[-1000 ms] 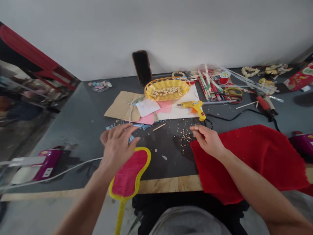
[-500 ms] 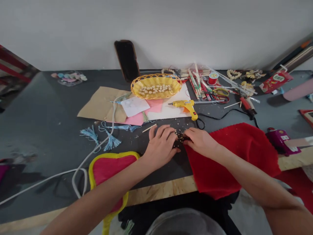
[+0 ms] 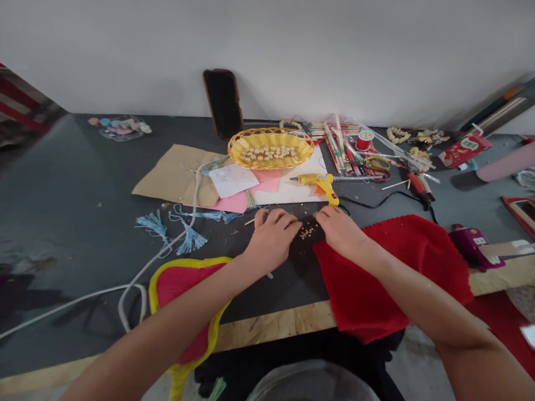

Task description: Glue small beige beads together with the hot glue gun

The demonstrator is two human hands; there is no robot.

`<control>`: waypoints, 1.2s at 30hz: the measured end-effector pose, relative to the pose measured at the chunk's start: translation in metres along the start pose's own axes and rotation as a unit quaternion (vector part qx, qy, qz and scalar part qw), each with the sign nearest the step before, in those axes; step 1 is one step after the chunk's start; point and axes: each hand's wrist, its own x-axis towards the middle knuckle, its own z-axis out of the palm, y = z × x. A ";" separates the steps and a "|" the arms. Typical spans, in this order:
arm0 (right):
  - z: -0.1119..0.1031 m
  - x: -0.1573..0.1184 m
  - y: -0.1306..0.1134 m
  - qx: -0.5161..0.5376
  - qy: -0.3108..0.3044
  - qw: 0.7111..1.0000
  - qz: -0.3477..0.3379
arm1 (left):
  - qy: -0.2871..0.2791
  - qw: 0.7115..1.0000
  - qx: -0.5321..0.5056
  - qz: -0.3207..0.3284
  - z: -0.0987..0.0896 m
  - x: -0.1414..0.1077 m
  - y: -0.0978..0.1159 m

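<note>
A small heap of tiny pale beads or seeds point(image 3: 307, 231) lies on the dark tabletop between my two hands. My left hand point(image 3: 273, 234) rests on the left of it, palm down, its fingers bent and spread at the table surface. On the right, my right hand point(image 3: 336, 225) has its fingertips down by the heap's upper right side, fingers stretched and holding nothing visible. Red felt cloth point(image 3: 388, 267) spreads under my right forearm. A thin wooden stick point(image 3: 249, 221) touches or nearly touches my left fingers. The yellow glue gun point(image 3: 315, 181) lies just beyond my hands.
A yellow basket point(image 3: 234, 153) holding small pale pieces stands behind papers point(image 3: 163, 175). Blue tassels point(image 3: 192, 239), a white cord point(image 3: 159, 259) and a pink fan-like piece with yellow edging point(image 3: 175, 284) lie left. Scissors point(image 3: 378, 162), thread point(image 3: 364, 141) and pliers point(image 3: 420, 186) are right.
The loose tiny pieces, scattered more widely before, sit in a tighter heap. My right hand has shifted slightly up and away, and my left hand has moved up a little with its thumb tucked in.
</note>
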 end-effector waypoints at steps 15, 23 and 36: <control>0.002 0.026 0.003 0.042 0.030 0.996 -0.078 | 0.069 0.995 0.017 -0.066 -0.008 -0.011 -0.024; 0.014 0.028 0.008 0.038 0.079 0.996 -0.031 | 0.033 0.998 -0.051 -0.017 -0.011 -0.009 -0.021; 0.016 0.026 0.003 0.003 0.076 0.997 -0.023 | 0.026 0.998 -0.056 -0.023 -0.001 -0.005 -0.023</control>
